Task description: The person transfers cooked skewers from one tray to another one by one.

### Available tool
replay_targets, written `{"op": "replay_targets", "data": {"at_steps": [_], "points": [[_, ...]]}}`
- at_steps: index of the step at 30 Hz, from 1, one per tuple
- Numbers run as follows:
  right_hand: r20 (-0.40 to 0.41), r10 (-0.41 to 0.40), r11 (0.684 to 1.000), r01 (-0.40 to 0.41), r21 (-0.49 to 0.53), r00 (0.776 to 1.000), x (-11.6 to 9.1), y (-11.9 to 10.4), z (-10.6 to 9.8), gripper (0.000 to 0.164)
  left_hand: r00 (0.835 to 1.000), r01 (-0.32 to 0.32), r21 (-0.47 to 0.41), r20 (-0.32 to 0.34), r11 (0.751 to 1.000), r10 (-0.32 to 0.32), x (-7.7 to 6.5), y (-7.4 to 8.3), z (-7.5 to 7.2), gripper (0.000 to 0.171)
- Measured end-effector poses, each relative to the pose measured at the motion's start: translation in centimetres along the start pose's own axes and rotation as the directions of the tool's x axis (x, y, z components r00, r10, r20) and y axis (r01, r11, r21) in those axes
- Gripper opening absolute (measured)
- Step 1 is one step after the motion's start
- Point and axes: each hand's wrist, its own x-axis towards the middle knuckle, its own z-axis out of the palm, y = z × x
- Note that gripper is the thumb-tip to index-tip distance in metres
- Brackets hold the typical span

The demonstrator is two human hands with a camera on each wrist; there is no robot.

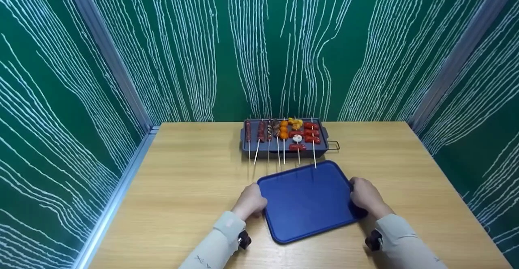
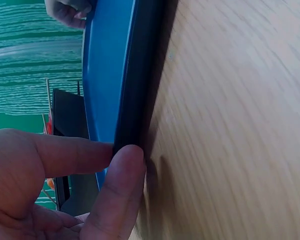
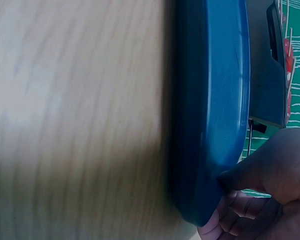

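Head: we had even, moderate light, fine detail soft | Left wrist: we saw dark shadow on the tabletop [image 2: 240, 125] along the tray [image 2: 107, 60] | Right wrist: we got pale glare far left, blurred grain, a dim right hand [image 3: 285, 172]

Dk grill [image 1: 263, 154] w/ food skewers [image 1: 284, 131], back of wood tbl [image 1: 182, 179], wht-streaked grn walls [image 1: 235, 82] behind & both sides
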Motion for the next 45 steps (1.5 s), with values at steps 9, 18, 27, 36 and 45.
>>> {"op": "replay_targets", "data": {"at_steps": [9, 18, 27, 36, 45], "points": [[-0.001, 0.005, 1.000, -0.005, -0.019, 1.000, -0.3, -0.6, -0.3, 0.025, 1.000, 0.008, 0.006, -0.026, 1.000, -0.007, 0.0, 0.3, -0.4, 0.017], [0.011, 0.021, 1.000, -0.021, -0.004, 1.000, -1.0, -1.3, -0.1, 0.016, 0.999, 0.010, 0.074, -0.050, 0.997, -0.007, 1.1, -0.8, -0.5, 0.019], [0.030, 0.060, 0.998, -0.060, 0.004, 0.998, -1.5, -2.4, 0.1, 0.013, 0.999, 0.014, 0.088, -0.049, 0.996, -0.009, 5.1, -5.6, 1.0, 0.018], [0.035, 0.075, 0.997, -0.076, 0.033, 0.997, -2.1, -3.4, 0.6, 0.008, 0.998, 0.039, 0.131, -0.057, 0.991, -0.032, 5.5, -6.5, 0.4, 0.016], [0.051, 0.079, 0.996, -0.082, 0.042, 0.996, -2.5, -4.4, 0.9, 0.009, 0.996, 0.024, 0.114, -0.082, 0.993, -0.014, 2.1, -3.4, -2.1, 0.017]]}}
